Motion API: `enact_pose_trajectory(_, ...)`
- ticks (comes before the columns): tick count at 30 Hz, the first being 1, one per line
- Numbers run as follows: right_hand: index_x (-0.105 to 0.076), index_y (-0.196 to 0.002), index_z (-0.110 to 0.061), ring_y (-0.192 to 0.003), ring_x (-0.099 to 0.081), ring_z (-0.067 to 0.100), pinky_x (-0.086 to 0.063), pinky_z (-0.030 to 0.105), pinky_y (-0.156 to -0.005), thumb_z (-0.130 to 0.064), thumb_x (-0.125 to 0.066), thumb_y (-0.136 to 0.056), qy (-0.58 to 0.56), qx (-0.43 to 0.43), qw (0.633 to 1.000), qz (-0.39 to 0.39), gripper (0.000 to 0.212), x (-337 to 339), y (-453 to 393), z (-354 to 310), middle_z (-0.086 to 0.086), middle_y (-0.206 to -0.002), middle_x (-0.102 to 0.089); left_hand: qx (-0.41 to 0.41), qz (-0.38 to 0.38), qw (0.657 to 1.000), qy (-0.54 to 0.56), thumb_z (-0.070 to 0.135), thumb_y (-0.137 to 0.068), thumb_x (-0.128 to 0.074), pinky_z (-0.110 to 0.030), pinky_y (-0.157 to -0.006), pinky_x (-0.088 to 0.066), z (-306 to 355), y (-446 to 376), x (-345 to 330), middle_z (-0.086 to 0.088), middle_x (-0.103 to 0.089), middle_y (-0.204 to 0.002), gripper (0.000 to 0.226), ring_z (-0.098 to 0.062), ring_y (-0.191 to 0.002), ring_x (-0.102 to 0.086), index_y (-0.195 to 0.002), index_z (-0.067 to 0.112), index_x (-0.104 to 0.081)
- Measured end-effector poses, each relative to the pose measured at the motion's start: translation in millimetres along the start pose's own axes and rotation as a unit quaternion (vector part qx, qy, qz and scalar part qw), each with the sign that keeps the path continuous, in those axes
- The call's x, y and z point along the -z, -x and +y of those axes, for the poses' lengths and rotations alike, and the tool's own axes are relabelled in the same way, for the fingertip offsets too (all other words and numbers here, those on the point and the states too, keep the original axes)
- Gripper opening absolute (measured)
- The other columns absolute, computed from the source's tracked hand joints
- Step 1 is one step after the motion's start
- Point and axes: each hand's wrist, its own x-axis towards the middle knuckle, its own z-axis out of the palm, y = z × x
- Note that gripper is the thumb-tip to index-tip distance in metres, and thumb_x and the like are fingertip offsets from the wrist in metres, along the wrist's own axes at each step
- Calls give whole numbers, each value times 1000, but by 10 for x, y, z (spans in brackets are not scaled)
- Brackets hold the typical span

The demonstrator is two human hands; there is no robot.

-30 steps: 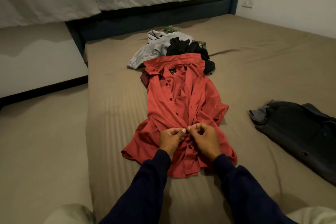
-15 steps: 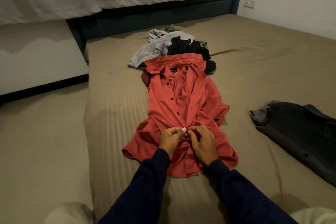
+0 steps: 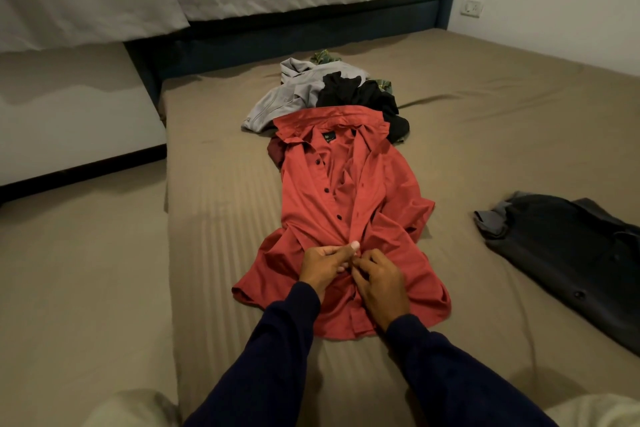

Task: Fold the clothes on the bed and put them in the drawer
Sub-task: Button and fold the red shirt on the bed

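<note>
Together, left hand [image 3: 323,265] and right hand [image 3: 379,282] pinch the red shirt [image 3: 349,198] placket.

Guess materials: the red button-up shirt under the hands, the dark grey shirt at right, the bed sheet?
Red button-up shirt: thin woven fabric, likely cotton or a blend; soft sheen, fine drapey creases, dark plastic-looking buttons.
Dark grey shirt: heavier matte woven cloth; lies flatter, few creases; fibre unclear.
Tan bed sheet: smooth woven fabric with faint tone-on-tone stripes, slight satin gloss; probably cotton sateen or polyester.
</note>
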Motion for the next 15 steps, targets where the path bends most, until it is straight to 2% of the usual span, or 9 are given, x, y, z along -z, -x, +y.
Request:
enact_pose_trajectory(4, -77, -92, -10, -61, -56, 17, -45, 28, -55, -23, -60, -88, 32, 18, 999, 13, 23, -15, 16, 12, 1, -74, -56, 8, 8, 1000, -1, 13, -84, -79, -18, -64, -49, 2, 0, -17, -8, -71, -75, 12, -13, -70, -58, -86, 2, -76)
enact_pose_trajectory(7, -76, -88, -9, -61, -59, 19, -50, 31, -52, -19, -66, -86, 37, 11, 999, 18, 14, -22, 26, 11, 2, -75, -60, 13, 29, 999, 0, 9, -85, -76, -17, -62, -50, 15, 6, -35, -8, -72, -72, 11, -13, -65, -61, -86, -1, -75)
enact_pose_trajectory(9, -73, -83, -10, -60, -58, 19, -48, 30, -50, -18, -68, -84, 51, 16, 998, 25, 9, -25, 31, 11, 2, -74, -60, 15, 39, 999, 0, 8, -86, -75, -16, -57, -49, 22, 1, -56, -4, -69, -65, 9, -9, -57, -60, -79, 2, -74)
enact_pose_trajectory(13, -66, -79, -13, -59, -53, 20, -45, 33, -49, -20, -64, -88, 107, 47, 993, 21, 12, -27, 40, -7, 3, -72, -54, 21, 54, 998, 8, 5, -87, -74, -16, -49, -47, 13, -17, -94, 0, -62, -52, 21, -8, -47, -55, -67, 5, -67)
enact_pose_trajectory(15, -62, -76, -14, -57, -49, 20, -39, 33, -48, -12, -74, -83, 143, 57, 988, 10, 15, -17, 39, -41, 3, -69, -49, 31, 59, 998, 14, 7, -86, -75, -17, -47, -47, 11, -33, -106, 1, -61, -50, 22, -6, -44, -53, -66, 5, -66)
